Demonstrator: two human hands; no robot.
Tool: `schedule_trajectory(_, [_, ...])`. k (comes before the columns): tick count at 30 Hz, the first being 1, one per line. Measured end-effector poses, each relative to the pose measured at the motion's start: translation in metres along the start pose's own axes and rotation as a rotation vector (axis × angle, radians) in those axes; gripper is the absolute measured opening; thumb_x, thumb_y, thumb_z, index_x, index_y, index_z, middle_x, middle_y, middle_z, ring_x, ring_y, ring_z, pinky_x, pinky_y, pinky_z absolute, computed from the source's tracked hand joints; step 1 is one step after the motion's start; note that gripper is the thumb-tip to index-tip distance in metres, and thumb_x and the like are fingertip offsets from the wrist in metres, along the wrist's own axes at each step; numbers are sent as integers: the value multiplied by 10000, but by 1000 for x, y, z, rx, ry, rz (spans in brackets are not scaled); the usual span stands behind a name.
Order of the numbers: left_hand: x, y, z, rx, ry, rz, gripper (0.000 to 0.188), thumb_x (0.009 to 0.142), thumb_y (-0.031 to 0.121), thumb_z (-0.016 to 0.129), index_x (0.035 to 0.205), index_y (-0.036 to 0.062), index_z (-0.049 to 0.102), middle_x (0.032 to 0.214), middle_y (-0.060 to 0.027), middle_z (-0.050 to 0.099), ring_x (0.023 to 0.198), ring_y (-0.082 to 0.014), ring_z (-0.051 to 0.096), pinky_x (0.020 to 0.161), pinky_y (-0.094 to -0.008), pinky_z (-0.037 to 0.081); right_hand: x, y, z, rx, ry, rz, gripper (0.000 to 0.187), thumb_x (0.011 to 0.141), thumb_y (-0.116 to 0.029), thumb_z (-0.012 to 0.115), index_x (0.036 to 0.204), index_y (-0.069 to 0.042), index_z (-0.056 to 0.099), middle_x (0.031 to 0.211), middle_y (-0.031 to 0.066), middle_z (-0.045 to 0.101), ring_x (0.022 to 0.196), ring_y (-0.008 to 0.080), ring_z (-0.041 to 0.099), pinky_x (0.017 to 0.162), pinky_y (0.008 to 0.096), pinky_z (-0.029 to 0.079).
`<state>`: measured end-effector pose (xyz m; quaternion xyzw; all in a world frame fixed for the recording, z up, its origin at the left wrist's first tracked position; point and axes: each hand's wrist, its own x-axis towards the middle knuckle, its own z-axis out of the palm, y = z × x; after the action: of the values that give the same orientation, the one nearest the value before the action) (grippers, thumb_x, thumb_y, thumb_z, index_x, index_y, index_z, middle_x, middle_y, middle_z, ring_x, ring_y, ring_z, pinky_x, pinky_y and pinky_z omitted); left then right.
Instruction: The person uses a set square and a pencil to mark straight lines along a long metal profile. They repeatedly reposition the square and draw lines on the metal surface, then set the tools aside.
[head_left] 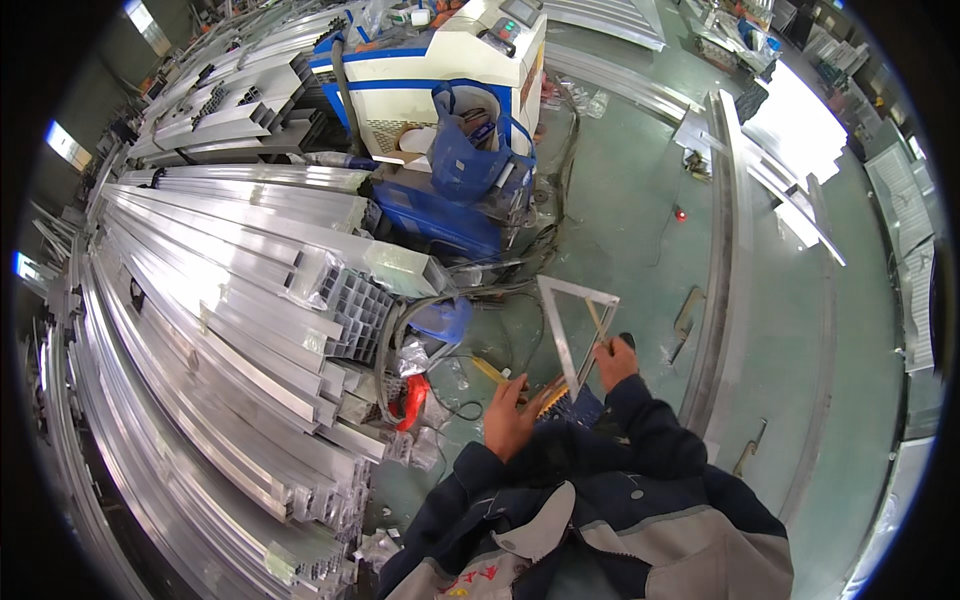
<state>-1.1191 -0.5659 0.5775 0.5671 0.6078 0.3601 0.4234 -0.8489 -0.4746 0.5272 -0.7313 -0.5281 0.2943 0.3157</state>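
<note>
The right hand (614,360) is clamped on the lower corner of a triangular metal frame (572,330), held above the green floor (640,230). The left hand (512,415), fingers spread, touches its near end. The frame looks light, stiff, with sharp edges; best gripped along a bar.

Two hands show, a left hand (512,415) at six o'clock and a right hand (614,362) just beside it. There is one metal triangle frame (577,330), one blue and white machine (440,110) at twelve o'clock, and too many long metal bars (200,330) at nine o'clock to count.
</note>
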Motion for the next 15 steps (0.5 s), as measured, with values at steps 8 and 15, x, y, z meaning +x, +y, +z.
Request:
schedule_trajectory(8, [89,-64,28,-135,133,-250,529,1026,118,808,1517,-7,657,1269,-134,735,985,-228,752,863,-374,609,273,58,54,180,-179,109,425,1052,-387,770,891,-8,664,798,187,691,760,379,681,718,532,509])
schedule_trajectory(15, [128,-42,58,-111,263,-656,495,1060,146,802,1505,-22,666,1230,-95,789,952,-175,759,890,-336,618,462,75,157,264,-405,150,368,1109,-347,735,951,-46,596,799,129,572,694,307,549,683,533,444])
